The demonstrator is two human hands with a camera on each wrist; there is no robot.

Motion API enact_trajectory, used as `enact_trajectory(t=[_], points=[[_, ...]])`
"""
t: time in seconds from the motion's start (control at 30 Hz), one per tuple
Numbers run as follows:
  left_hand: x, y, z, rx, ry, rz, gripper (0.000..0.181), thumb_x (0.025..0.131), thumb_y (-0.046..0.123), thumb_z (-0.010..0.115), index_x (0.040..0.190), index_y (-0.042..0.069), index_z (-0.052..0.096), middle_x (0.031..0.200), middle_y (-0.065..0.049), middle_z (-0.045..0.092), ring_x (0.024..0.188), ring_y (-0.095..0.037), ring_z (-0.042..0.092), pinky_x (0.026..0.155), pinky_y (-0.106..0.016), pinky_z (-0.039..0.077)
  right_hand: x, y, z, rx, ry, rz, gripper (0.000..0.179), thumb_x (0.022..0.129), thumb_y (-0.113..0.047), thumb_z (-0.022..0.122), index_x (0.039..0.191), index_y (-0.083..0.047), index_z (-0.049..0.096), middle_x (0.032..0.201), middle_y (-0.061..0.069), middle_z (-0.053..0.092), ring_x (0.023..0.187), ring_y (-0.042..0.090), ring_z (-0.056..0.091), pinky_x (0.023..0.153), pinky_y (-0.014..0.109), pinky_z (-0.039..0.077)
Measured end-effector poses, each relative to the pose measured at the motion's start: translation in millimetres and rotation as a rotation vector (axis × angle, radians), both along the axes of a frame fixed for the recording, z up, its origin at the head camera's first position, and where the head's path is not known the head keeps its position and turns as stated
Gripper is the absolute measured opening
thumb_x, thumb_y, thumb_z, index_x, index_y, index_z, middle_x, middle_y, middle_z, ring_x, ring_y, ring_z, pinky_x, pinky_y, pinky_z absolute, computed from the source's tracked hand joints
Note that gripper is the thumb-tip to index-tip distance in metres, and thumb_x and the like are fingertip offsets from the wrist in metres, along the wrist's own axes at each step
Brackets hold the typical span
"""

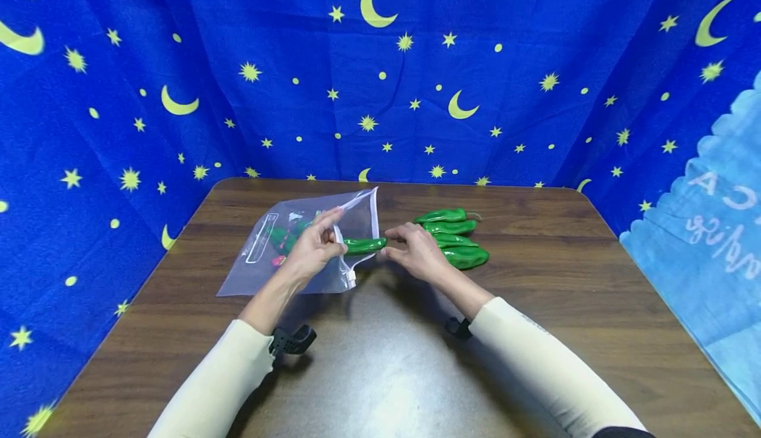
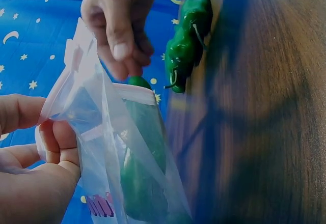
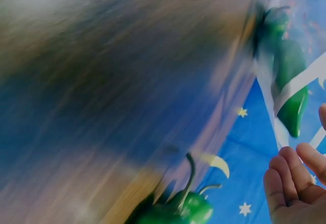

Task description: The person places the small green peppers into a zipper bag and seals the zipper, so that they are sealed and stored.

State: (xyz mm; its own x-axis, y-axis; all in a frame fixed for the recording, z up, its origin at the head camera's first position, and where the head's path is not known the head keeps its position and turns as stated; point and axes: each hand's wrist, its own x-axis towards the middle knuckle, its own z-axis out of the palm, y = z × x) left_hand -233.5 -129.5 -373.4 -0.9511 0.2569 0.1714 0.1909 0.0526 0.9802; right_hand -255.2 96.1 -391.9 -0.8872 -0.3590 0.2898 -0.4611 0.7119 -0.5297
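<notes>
My left hand [image 1: 312, 250] pinches the rim of a clear zip bag [image 1: 321, 278] between thumb and fingers, and the bag's mouth gapes to the right. One long green pepper [image 1: 364, 246] lies in the mouth, its tip sticking out past the rim; in the left wrist view most of this pepper [image 2: 140, 173] shows through the plastic. My right hand [image 1: 419, 251] is at that tip, its fingers loosely bent. In the right wrist view the right hand's fingers [image 3: 290, 175] appear just apart from the pepper. More green lies deeper in the bag, blurred by the film.
Several green peppers [image 1: 454, 226] lie in a row just beyond my right hand. The zip slider [image 1: 351, 278] hangs at the bag's near corner. A blue star-patterned cloth [image 1: 380, 94] walls the back and sides of the wooden table [image 1: 553, 279].
</notes>
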Motion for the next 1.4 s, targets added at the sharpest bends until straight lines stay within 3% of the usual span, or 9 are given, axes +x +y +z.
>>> enact_trajectory(t=[0.33,0.53,1.2,1.4], points=[[-2.7,-1.8,-1.8,-0.028,0.006,0.02,0.075,0.075,-0.015,0.054,0.144,-0.007,0.027,0.152,-0.013,0.022,0.075,-0.001,0.041,0.061,-0.009,0.038,5.9,40.4,0.6,-0.015,-0.027,-0.032,0.037,0.083,-0.029,0.07,0.115,-0.01,0.067,0.112,0.009,0.067,0.101,0.026,0.061,0.084,0.043,0.049],[-2.3,-2.4,-1.0,-0.038,-0.001,0.018,0.075,0.076,-0.015,0.054,0.145,-0.006,0.026,0.152,-0.012,0.022,0.076,-0.001,0.04,0.062,-0.009,0.038,8.2,62.0,0.9,-0.013,-0.086,-0.081,0.038,0.085,-0.031,0.067,0.117,-0.009,0.066,0.115,0.009,0.064,0.104,0.027,0.061,0.087,0.044,0.05],[-0.1,-6.7,0.4,-0.052,-0.009,0.034,0.074,0.076,-0.014,0.054,0.144,-0.007,0.026,0.152,-0.013,0.023,0.076,-0.001,0.039,0.063,-0.009,0.038,6.7,117.5,-6.9,0.026,-0.069,-0.191,0.039,0.084,-0.029,0.068,0.115,-0.007,0.066,0.114,0.014,0.065,0.107,0.033,0.059,0.091,0.049,0.045],[-0.4,-7.4,-0.3,-0.045,-0.018,0.035,0.074,0.076,-0.014,0.054,0.144,-0.008,0.027,0.152,-0.013,0.023,0.075,-0.001,0.039,0.063,-0.009,0.038,4.3,131.1,-10.6,0.041,-0.111,-0.222,0.04,0.085,-0.029,0.067,0.117,-0.006,0.064,0.114,0.017,0.064,0.106,0.035,0.057,0.09,0.05,0.044]])
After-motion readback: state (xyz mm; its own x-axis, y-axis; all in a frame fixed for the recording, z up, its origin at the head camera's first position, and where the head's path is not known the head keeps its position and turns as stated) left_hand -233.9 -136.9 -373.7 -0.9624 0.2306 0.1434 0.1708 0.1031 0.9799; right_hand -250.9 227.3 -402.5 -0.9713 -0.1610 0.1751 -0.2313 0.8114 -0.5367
